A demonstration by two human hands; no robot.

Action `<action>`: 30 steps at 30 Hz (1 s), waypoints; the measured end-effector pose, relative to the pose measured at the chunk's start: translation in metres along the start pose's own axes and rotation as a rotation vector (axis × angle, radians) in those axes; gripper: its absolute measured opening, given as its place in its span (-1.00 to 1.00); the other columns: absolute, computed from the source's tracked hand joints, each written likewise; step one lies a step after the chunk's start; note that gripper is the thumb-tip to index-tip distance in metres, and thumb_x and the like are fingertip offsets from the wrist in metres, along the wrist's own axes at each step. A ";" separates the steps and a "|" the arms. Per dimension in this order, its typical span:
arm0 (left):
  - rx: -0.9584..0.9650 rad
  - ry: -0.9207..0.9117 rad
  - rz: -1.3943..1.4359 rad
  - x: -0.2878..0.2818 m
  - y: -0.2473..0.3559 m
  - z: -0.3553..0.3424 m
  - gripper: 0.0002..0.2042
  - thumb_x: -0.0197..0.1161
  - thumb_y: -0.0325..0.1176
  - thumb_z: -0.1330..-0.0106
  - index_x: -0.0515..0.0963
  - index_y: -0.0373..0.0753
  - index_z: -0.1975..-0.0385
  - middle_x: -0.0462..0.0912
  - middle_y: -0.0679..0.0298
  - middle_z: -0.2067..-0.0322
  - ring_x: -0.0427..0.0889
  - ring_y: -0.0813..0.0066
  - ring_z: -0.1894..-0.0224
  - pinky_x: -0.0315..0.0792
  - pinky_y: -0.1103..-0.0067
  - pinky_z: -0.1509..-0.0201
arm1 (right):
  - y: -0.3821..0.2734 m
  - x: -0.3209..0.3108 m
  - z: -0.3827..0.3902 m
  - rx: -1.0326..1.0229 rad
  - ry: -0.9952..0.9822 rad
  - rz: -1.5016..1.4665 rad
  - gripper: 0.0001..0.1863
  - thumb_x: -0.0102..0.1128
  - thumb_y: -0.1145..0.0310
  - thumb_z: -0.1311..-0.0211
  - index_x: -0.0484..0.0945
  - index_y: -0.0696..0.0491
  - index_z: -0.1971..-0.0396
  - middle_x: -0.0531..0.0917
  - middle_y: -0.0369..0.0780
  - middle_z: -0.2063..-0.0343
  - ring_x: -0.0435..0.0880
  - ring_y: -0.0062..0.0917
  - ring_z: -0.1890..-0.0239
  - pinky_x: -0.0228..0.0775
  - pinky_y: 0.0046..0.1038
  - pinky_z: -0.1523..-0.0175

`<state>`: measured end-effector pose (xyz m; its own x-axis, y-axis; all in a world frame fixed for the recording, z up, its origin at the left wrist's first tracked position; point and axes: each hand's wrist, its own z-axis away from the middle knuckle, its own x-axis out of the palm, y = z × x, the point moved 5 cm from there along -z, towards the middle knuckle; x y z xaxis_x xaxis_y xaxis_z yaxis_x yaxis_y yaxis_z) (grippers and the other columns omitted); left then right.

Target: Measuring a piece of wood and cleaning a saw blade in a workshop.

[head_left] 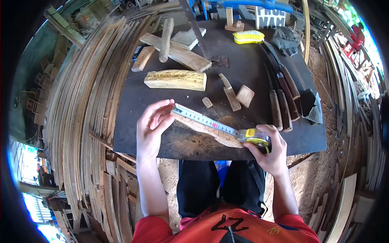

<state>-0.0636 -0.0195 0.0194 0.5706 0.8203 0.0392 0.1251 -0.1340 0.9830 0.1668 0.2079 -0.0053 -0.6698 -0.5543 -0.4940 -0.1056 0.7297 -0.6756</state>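
A thin, pale strip of wood [204,130] lies on the dark worktable [186,146] near its front edge. My left hand [152,125] pinches the free end of a white measuring tape blade [202,119] against the strip's left end. My right hand [269,152] grips the yellow tape measure case [256,137] at the strip's right end. The blade runs stretched along the top of the strip between both hands.
A chunky split log [176,79], small wood offcuts [239,96], planks [174,50], a yellow brush [248,37] and wooden-handled knives [281,99] lie on the table. A saw blade [196,28] crosses the back. Long curved wooden slats [93,105] are stacked at the left, more at the right.
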 end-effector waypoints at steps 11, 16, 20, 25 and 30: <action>-0.099 -0.037 0.034 0.029 -0.021 -0.003 -0.59 0.28 -0.50 -0.41 0.42 -0.40 -0.23 0.72 0.05 0.05 0.73 0.36 0.04 0.63 0.49 -0.01 | 0.002 -0.004 0.003 0.059 0.002 -0.051 -0.42 0.62 0.38 0.00 0.45 0.11 0.02 0.65 -0.10 0.20 0.69 -0.15 0.20 0.55 -0.25 0.10; -0.077 0.069 -0.056 0.032 -0.015 -0.011 -0.70 0.26 -0.43 -0.43 0.51 -0.36 -0.10 0.74 0.14 0.16 0.75 0.44 0.21 0.63 0.56 0.13 | 0.004 0.000 0.004 0.070 0.002 -0.011 -0.44 0.62 0.37 -0.01 0.47 0.12 0.02 0.65 -0.09 0.17 0.70 -0.16 0.20 0.56 -0.28 0.08; 0.018 0.023 -0.011 0.029 -0.008 -0.016 -0.70 0.24 -0.48 -0.41 0.51 -0.36 -0.10 0.73 0.14 0.13 0.73 0.49 0.14 0.63 0.56 0.13 | 0.001 -0.006 0.002 0.045 -0.003 -0.054 -0.42 0.63 0.39 0.01 0.48 0.13 0.01 0.67 -0.07 0.21 0.73 -0.18 0.19 0.57 -0.32 0.08; 0.270 -0.074 -0.038 0.045 0.040 -0.036 -0.63 0.23 -0.57 -0.36 0.47 -0.37 -0.16 0.69 0.15 0.06 0.68 0.53 0.07 0.54 0.60 0.01 | 0.011 -0.017 -0.004 0.020 -0.036 -0.287 -0.42 0.65 0.41 0.04 0.51 0.13 0.02 0.69 -0.08 0.21 0.75 -0.28 0.19 0.57 -0.37 0.09; 0.641 -0.326 -0.320 0.089 0.089 -0.058 -0.61 0.21 -0.60 -0.30 0.48 -0.39 -0.16 0.67 0.13 0.05 0.64 0.54 0.10 0.48 0.59 -0.04 | -0.034 -0.065 -0.085 -0.313 0.004 -0.160 -0.42 0.66 0.37 0.04 0.58 0.13 -0.01 0.72 -0.11 0.21 0.75 -0.29 0.17 0.55 -0.39 0.00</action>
<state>-0.0488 0.0739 0.1213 0.6247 0.6822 -0.3799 0.7105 -0.2948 0.6390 0.1518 0.2531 0.0962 -0.6290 -0.6708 -0.3930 -0.4295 0.7212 -0.5435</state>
